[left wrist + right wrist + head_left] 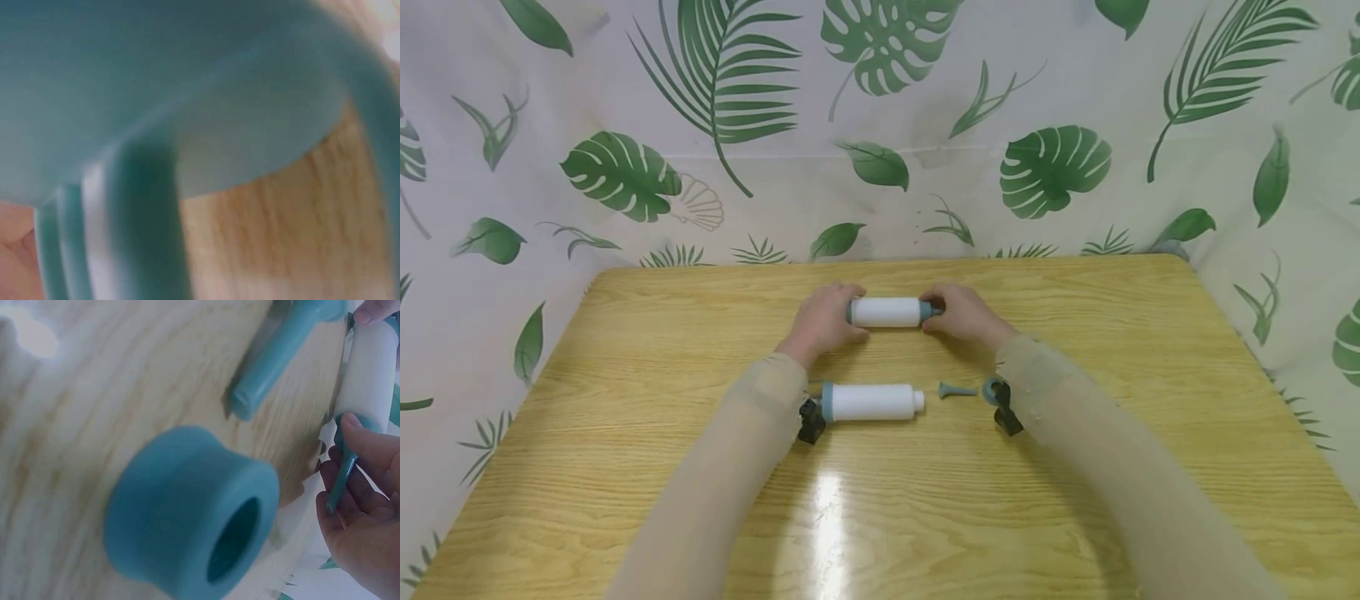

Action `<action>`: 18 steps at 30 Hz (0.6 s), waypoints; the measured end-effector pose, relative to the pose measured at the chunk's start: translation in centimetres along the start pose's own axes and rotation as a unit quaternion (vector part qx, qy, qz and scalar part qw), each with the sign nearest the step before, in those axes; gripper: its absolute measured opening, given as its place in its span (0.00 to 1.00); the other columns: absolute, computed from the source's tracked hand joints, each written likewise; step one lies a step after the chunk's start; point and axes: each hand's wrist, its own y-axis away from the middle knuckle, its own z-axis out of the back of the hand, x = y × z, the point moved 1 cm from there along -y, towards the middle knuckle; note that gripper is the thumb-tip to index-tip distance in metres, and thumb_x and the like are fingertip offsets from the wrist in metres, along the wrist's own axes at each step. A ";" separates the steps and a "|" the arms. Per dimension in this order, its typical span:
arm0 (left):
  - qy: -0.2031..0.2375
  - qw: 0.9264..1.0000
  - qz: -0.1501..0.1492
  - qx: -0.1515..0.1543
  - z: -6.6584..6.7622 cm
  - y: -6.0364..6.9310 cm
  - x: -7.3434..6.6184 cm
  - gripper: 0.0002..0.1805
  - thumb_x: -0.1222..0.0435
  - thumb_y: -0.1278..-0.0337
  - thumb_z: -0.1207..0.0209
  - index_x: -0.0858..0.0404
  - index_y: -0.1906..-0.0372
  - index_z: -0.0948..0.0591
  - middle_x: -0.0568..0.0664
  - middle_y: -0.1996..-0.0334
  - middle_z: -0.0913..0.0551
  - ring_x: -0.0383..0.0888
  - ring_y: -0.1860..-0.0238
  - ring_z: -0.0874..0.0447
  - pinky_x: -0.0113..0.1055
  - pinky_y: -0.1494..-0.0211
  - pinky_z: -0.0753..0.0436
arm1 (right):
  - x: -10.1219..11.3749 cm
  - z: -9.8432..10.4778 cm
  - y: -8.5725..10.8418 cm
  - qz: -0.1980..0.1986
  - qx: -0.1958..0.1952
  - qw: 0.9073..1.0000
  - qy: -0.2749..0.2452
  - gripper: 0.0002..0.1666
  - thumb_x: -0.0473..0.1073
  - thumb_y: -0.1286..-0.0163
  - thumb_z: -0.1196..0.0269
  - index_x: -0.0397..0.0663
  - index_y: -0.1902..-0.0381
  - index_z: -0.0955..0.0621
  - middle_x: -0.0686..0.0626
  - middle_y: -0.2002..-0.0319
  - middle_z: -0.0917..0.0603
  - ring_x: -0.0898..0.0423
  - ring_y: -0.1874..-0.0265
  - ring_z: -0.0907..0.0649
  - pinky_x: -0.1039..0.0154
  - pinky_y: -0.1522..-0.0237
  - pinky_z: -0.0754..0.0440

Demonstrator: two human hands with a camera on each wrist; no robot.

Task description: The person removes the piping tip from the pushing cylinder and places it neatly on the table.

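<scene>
Tube (886, 312): white, with blue-green ends, lying crosswise between your hands near the far edge of the wooden table (955, 517); whether it touches the wood cannot be told.
Left hand (829, 319): yours grips the tube's left end, fingers over the far side, thumb on the near side.
Right hand (962, 311): yours holds the tube's right end, thumb pressed to the blue-green cap (926, 311); a slim spout (342, 481) runs from it past your curved fingers.
Second tube (872, 402): closer to you, on the table, roughly parallel to the first; blue-green band at its left, narrower white neck at its right.
Loose nozzle (957, 390): blue-green, just beyond that neck, wide end toward it.
Ring (194, 515): a thick, hollow blue-green collar on the table, right of the nozzle.
Left wrist view: blurred blue-green surfaces close up, wood behind.
Sleeves (715, 467): beige, yours.
Backdrop (925, 175): pale cloth printed with green leaves.
</scene>
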 end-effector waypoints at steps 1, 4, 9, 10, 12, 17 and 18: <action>0.000 1.000 -0.002 -0.002 0.0 0.0 0.0 0.35 0.58 0.52 0.29 0.60 0.37 0.27 0.55 0.42 0.25 0.54 0.42 0.29 0.47 0.39 0.30 | 0.0 0.0 0.0 0.000 -0.001 1.000 -0.001 0.26 0.35 0.40 0.32 0.31 0.44 0.24 0.35 0.47 0.22 0.42 0.46 0.25 0.50 0.42 0.29; 0.001 1.000 -0.007 -0.008 -0.1 -0.2 0.2 0.31 0.59 0.52 0.29 0.60 0.40 0.24 0.55 0.46 0.22 0.53 0.45 0.26 0.46 0.42 0.27 | -0.1 0.0 0.0 0.002 -0.002 1.000 -0.004 0.26 0.35 0.39 0.32 0.31 0.44 0.24 0.36 0.47 0.22 0.42 0.46 0.24 0.50 0.42 0.29; 0.013 1.000 -0.005 0.000 0.1 -0.1 0.2 0.30 0.59 0.51 0.30 0.61 0.41 0.23 0.54 0.47 0.22 0.51 0.47 0.25 0.45 0.43 0.26 | -0.2 0.1 0.2 0.001 -0.007 1.000 -0.025 0.26 0.36 0.39 0.32 0.33 0.44 0.24 0.37 0.46 0.22 0.43 0.46 0.25 0.50 0.41 0.30; 0.016 1.000 -0.004 0.002 0.2 -0.1 0.2 0.30 0.59 0.50 0.30 0.61 0.41 0.24 0.54 0.46 0.22 0.51 0.46 0.25 0.44 0.43 0.27 | -0.2 0.1 0.3 -0.001 -0.008 0.999 -0.032 0.26 0.36 0.39 0.32 0.34 0.44 0.24 0.37 0.46 0.22 0.43 0.45 0.25 0.50 0.40 0.30; 0.022 1.000 -0.003 0.002 0.4 0.0 0.2 0.30 0.59 0.50 0.30 0.61 0.40 0.24 0.54 0.45 0.22 0.50 0.45 0.26 0.44 0.42 0.27 | -0.2 0.3 0.4 -0.003 -0.010 0.999 -0.044 0.26 0.36 0.39 0.33 0.34 0.44 0.24 0.38 0.45 0.22 0.43 0.44 0.26 0.50 0.39 0.31; 0.026 0.999 -0.018 -0.009 1.2 0.2 -0.1 0.29 0.60 0.51 0.30 0.61 0.41 0.23 0.54 0.44 0.23 0.51 0.43 0.27 0.43 0.39 0.29 | 0.0 0.7 0.8 -0.004 -0.009 0.998 -0.067 0.27 0.36 0.38 0.33 0.35 0.42 0.25 0.38 0.45 0.22 0.43 0.44 0.25 0.50 0.39 0.31; 0.026 0.999 -0.023 -0.013 1.4 0.3 -0.2 0.29 0.60 0.51 0.29 0.62 0.42 0.23 0.54 0.44 0.23 0.51 0.43 0.27 0.43 0.39 0.29 | 0.0 0.8 0.8 -0.003 -0.007 0.997 -0.072 0.27 0.37 0.38 0.33 0.35 0.42 0.26 0.38 0.45 0.22 0.43 0.45 0.25 0.49 0.40 0.30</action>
